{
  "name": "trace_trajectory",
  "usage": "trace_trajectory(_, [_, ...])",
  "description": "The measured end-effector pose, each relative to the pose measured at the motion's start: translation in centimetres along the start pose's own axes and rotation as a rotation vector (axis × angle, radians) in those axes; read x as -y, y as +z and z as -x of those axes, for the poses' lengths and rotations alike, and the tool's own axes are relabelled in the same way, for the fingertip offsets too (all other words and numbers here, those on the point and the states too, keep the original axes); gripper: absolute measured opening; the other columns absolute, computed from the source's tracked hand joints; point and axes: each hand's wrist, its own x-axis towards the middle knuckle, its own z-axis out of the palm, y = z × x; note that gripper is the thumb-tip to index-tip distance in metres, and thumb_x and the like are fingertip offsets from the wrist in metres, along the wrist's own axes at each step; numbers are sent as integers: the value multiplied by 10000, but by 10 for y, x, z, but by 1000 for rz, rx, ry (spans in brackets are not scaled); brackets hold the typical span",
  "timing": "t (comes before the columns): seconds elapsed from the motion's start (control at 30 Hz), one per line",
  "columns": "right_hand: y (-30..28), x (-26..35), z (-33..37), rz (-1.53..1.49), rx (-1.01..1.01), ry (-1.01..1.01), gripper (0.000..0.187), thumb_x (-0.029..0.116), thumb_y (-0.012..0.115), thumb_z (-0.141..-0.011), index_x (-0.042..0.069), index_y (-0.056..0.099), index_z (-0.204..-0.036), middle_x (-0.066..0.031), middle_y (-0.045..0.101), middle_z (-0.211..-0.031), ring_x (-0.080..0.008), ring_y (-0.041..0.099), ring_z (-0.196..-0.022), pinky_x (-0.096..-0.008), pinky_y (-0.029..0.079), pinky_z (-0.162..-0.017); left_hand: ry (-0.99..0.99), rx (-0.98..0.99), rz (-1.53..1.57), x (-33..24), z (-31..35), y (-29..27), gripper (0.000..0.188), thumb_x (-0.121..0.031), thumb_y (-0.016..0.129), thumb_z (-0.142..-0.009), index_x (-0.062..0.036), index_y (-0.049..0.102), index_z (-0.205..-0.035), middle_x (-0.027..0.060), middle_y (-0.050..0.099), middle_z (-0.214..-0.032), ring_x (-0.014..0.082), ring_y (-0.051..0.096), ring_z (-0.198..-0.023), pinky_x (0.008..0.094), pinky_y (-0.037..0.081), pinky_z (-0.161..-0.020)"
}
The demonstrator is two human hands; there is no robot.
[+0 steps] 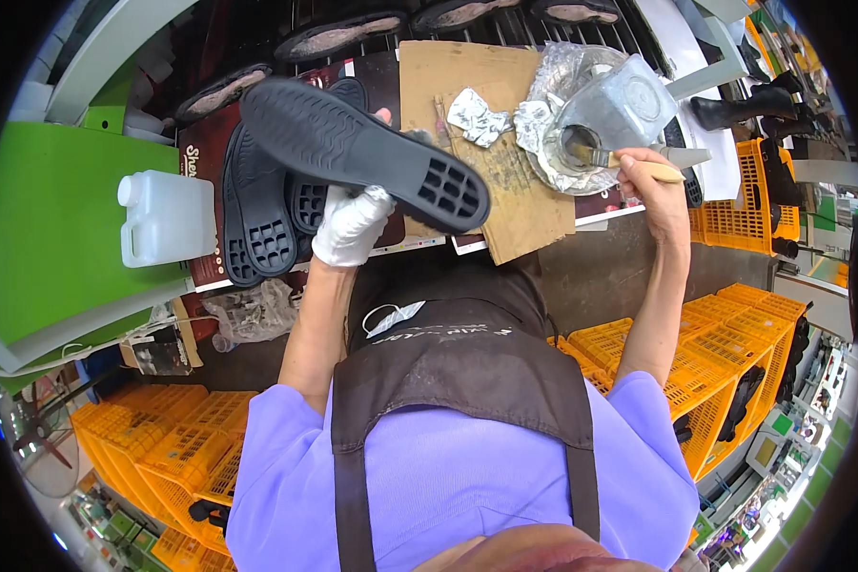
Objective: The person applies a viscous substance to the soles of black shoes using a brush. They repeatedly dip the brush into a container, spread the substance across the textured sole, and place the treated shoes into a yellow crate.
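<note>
A black shoe sole [353, 143] is held up in my gloved left hand [355, 224], its treaded underside and square-celled heel facing me. My bare right hand [650, 181] grips a flat brush [660, 172] by its wooden handle. The bristle end reaches into the opening of a cut-open translucent plastic jug [624, 105], which lies tilted in a plastic-lined bowl [551, 167]. What is inside the opening looks dark and is hard to make out. More black soles [262, 205] lie together on the bench to the left of my left hand. Brown cardboard [534, 214] lies beneath the bowl.
A white plastic jug [169, 219] stands left, beside a green panel [76, 219]. Crumpled white cloth [477, 117] rests on the cardboard. Shoe pieces with pale insides [343, 36] sit on a rack at the back. Orange crates [725, 334] stand on both sides behind me.
</note>
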Motion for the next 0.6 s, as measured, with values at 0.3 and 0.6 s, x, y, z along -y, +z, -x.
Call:
trace_trajectory(0.3, [36,-45,9,-324,-307,-49,191,188,646,-833,3,623,-873,-58,618,-677,-85,553,-520,-185,455,-482,127,-106,-255,11,-7,-1,532,-87,638,-807,-47,354,-1256,121,509,-1198,189,531,-1066,327,451,-918])
trace_trajectory(0.6, [40,-40,28,-675,-359,-144,164,150,591,-866,-8,597,-909,-67,607,-644,-105,552,-504,-189,445,-465,-98,-4,-318,2,8,-15,659,-21,685,-754,-29,336,-1313,84,520,-1206,157,539,-1057,305,462,-906])
